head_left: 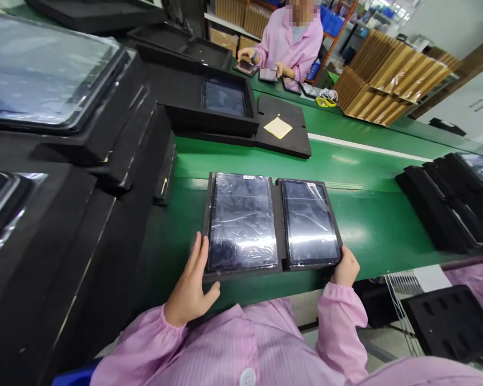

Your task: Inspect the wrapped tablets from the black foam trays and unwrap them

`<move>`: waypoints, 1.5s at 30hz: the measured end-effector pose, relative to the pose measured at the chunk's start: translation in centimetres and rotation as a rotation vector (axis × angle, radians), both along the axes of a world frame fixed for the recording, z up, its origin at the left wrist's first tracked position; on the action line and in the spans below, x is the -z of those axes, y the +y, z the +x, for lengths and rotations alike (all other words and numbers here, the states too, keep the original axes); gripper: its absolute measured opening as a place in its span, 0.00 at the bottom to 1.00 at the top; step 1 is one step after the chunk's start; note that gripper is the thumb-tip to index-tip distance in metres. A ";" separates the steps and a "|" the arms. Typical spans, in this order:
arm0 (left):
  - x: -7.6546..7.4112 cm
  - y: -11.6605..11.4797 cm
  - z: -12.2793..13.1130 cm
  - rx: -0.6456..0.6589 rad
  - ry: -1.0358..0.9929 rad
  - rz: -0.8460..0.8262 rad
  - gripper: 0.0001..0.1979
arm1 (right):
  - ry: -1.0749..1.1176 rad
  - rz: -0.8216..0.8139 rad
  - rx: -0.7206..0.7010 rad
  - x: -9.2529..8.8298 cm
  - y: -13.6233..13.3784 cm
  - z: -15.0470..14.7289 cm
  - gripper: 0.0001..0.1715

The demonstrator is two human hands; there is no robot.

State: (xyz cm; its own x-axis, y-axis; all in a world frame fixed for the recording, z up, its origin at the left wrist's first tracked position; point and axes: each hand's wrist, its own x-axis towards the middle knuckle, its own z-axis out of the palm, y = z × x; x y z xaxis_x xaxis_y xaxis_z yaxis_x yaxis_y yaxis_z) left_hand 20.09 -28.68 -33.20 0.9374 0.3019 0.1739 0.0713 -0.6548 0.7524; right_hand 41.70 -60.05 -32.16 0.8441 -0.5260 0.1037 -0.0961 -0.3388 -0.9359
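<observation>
A black foam tray (279, 225) lies on the green belt in front of me and holds two dark screens side by side, each under clear plastic film. My left hand (191, 287) grips the tray's near left corner, fingers along its left edge and thumb under the front. My right hand (346, 266) is curled around the near right corner. The left screen (241, 221) is larger in view than the right screen (310, 221).
Tall stacks of black foam trays with screens (64, 161) fill the left side. More trays (451, 206) lie at the right. Farther up the belt are a tray with one screen (225, 104) and a yellow note (278, 127). A person in pink (293, 40) works opposite. Cardboard dividers (386, 80) stand behind.
</observation>
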 end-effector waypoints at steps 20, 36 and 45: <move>-3.6 1.2 1.7 -0.388 -0.158 -0.286 0.08 | -0.197 -0.031 -0.557 -7.0 8.6 -3.4 0.22; -0.9 2.4 1.9 -0.251 -0.099 -0.082 0.30 | 0.230 -0.043 -1.059 -8.7 14.3 -3.9 0.32; 1.5 2.7 1.1 -0.086 0.093 -0.291 0.38 | -0.235 -0.201 -1.464 -9.7 18.5 -7.3 0.23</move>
State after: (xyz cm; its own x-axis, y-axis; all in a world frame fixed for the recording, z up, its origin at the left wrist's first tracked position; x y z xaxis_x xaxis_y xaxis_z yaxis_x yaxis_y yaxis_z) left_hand 21.21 -25.97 -34.75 0.9140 0.4053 -0.0170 0.1948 -0.4019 0.8947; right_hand 34.39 -41.52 -22.47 0.5511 0.7880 0.2745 0.5759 -0.1211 -0.8085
